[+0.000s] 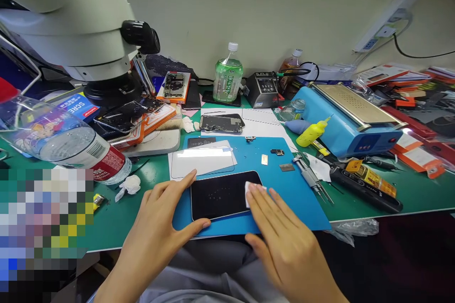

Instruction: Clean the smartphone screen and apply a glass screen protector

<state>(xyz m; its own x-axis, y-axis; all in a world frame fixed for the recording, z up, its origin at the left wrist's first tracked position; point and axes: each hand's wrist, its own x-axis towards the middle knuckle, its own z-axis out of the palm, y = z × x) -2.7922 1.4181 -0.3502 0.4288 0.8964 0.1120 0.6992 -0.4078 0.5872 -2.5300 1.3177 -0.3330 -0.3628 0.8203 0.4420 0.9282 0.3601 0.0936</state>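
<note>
A smartphone (220, 201) lies flat on a blue mat (302, 206), its dark screen facing up with small droplets near the middle. My left hand (159, 213) steadies its left end, thumb at the near edge and index finger by the far left corner. On the right end of the screen, my right hand (284, 236) presses a folded white wipe (247, 196) under flat fingers, which hide most of it. Just beyond the phone are a clear screen protector (202, 153) on white paper and a black battery (201, 142).
Small phone parts (277, 152) and grey tweezers-like tools (313, 177) lie to the right, near a blue heating device (344, 120). A water bottle (103, 151) leans at left below a microscope (88, 33). A green bottle (227, 78) stands behind. The table's front edge is close.
</note>
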